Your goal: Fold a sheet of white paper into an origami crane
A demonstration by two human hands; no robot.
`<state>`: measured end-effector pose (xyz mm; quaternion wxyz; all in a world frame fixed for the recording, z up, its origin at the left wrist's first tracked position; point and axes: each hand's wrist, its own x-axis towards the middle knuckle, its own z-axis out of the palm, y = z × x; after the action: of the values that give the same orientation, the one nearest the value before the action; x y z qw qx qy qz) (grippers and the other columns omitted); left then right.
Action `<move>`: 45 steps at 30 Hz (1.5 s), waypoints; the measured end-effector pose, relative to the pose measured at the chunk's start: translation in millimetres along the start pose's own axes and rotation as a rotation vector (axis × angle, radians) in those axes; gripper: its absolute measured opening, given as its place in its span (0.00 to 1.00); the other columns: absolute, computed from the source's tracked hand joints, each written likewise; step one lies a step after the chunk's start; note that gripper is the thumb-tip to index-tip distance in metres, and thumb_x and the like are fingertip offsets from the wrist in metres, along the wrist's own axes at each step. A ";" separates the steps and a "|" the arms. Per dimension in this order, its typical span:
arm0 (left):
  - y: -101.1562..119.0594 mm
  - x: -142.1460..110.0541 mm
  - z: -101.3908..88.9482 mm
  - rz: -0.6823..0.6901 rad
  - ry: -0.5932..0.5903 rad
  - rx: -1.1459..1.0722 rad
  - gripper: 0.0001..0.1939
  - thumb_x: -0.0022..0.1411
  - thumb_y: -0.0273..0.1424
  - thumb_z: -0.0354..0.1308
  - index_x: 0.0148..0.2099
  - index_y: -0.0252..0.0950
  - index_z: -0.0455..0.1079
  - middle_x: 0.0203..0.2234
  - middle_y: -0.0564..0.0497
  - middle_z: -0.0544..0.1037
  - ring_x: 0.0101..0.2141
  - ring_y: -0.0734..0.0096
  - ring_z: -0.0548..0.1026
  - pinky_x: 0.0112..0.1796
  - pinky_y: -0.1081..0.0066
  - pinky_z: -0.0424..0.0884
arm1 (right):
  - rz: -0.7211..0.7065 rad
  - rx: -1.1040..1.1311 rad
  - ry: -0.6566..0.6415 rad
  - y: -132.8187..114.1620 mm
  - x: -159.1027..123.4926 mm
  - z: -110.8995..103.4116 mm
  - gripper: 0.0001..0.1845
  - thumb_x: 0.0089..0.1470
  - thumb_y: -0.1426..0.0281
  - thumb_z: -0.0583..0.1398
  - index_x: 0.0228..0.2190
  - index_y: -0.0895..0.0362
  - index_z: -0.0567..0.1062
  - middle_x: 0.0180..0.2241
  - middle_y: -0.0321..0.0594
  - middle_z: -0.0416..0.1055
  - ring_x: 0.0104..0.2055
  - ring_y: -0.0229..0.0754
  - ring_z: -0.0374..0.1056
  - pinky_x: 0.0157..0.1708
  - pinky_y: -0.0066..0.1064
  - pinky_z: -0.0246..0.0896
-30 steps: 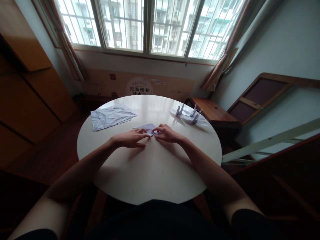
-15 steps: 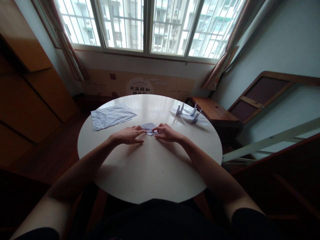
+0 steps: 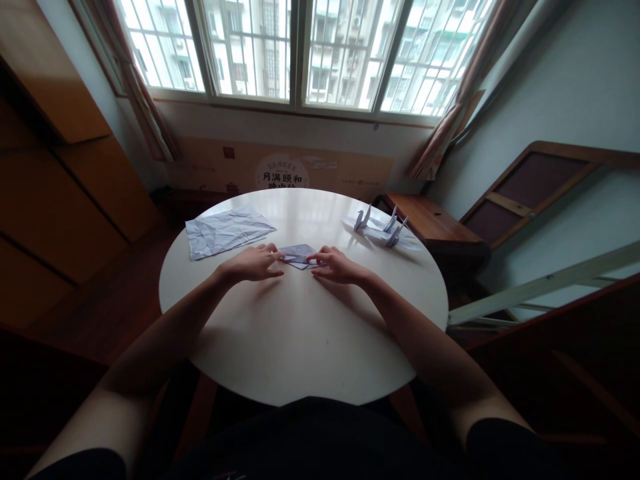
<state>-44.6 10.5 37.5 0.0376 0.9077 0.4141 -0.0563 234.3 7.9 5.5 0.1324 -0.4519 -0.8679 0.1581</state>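
Note:
A small folded piece of pale paper [image 3: 297,254] lies flat near the middle of the round white table [image 3: 300,333]. My left hand [image 3: 251,263] rests at its left edge, fingers curled and fingertips pressed on the paper. From the right, my right hand [image 3: 334,264] meets it, fingers bent and pinching the paper's right corner against the tabletop. Both hands touch the paper and almost touch each other.
Crumpled flat paper sheets [image 3: 225,231] lie at the table's far left. Several folded paper cranes [image 3: 383,227] stand at the far right. A low wooden bench [image 3: 425,223] is beyond the table on the right, a cardboard box [image 3: 280,170] under the window.
My left hand has slid a little away from me along the folded paper's left edge. The view has shifted slightly. The right hand keeps its place on the paper.

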 end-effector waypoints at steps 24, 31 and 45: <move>1.8 8.4 10.2 -0.007 0.015 0.005 0.32 0.71 0.50 0.51 0.68 0.37 0.63 0.61 0.37 0.67 0.57 0.48 0.69 0.54 0.60 0.65 | -0.025 -0.020 0.034 4.2 0.9 2.0 0.22 0.58 0.64 0.66 0.54 0.50 0.78 0.45 0.47 0.70 0.49 0.51 0.67 0.54 0.46 0.62; -8.7 3.0 1.0 0.044 0.100 -0.067 0.24 0.71 0.46 0.52 0.61 0.38 0.72 0.49 0.42 0.73 0.51 0.57 0.73 0.54 0.65 0.67 | -0.064 0.051 0.066 6.1 0.2 -2.5 0.19 0.59 0.67 0.65 0.52 0.56 0.79 0.41 0.46 0.72 0.43 0.45 0.71 0.51 0.39 0.64; -15.9 15.4 11.0 -0.053 0.337 -0.117 0.23 0.72 0.39 0.54 0.65 0.35 0.68 0.59 0.40 0.71 0.58 0.50 0.71 0.56 0.58 0.68 | 0.090 -0.047 0.249 16.1 -1.7 -10.9 0.16 0.59 0.69 0.64 0.50 0.55 0.80 0.44 0.47 0.75 0.45 0.48 0.73 0.50 0.41 0.65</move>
<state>-47.4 31.1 24.2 0.0189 0.8892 0.4410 0.1200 251.2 16.9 8.9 0.2212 -0.5094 -0.8271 0.0862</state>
